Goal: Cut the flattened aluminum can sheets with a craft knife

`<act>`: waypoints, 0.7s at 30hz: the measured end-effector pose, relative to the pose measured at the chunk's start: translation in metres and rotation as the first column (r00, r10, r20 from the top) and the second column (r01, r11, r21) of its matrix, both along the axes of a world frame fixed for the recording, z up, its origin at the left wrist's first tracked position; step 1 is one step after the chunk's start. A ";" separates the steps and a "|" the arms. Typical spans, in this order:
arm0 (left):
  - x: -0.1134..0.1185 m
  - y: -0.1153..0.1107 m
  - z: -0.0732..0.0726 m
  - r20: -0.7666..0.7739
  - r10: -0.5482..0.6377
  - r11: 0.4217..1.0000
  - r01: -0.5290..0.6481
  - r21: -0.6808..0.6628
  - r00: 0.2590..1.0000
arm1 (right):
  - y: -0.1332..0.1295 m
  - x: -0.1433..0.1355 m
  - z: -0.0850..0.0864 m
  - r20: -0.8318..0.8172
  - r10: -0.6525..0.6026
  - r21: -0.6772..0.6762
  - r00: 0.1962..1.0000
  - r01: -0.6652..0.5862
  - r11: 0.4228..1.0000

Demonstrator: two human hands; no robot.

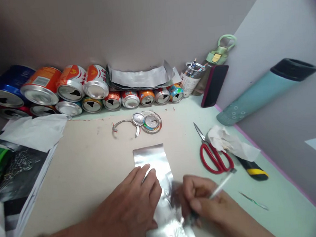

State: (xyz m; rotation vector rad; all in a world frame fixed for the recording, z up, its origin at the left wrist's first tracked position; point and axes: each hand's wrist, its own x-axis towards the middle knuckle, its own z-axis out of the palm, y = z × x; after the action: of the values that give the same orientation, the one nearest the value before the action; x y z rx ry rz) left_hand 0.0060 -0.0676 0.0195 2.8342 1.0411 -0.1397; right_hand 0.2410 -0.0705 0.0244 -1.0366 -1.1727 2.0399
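Note:
A shiny strip of metal sheet lies lengthwise on the board, smooth at its far end and crumpled nearer to me. My left hand rests palm down on its left side, fingers bent and holding nothing. On the right, my right hand is closed around a thin clear pen-like tool. The tool's lower end is blurred beside the crumpled part of the strip.
Cans are stacked along the back wall, with cut can parts before them. Red-handled scissors, crumpled tissue, a black-yellow handle and a teal bottle are right. Papers lie left.

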 end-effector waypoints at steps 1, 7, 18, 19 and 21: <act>0.001 0.001 -0.003 0.016 -0.011 1.000 0.011 -0.008 1.000 | 0.004 0.001 0.000 0.036 -0.103 0.070 0.994 0.100 0.993; -0.001 -0.006 -0.012 0.056 -0.080 0.997 0.079 0.008 0.995 | 0.013 -0.004 0.002 0.283 -0.399 0.472 0.872 0.235 0.850; -0.006 -0.012 -0.003 0.027 -0.149 0.986 0.147 0.079 0.988 | 0.014 -0.018 -0.010 0.363 -0.410 0.597 0.836 0.129 0.792; -0.005 -0.011 -0.002 0.007 -0.153 0.987 0.152 0.048 0.988 | 0.014 -0.018 -0.010 0.364 -0.407 0.599 0.838 0.124 0.791; -0.003 -0.008 0.002 -0.022 -0.163 0.987 0.162 -0.012 0.986 | 0.014 -0.018 -0.011 0.362 -0.403 0.605 0.840 0.117 0.787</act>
State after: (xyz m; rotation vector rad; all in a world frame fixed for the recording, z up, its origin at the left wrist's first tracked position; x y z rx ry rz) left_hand 0.0027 -0.0756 0.0214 2.9124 0.8094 -0.1924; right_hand 0.2230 -0.0563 0.0132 -1.3298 -1.6313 1.1088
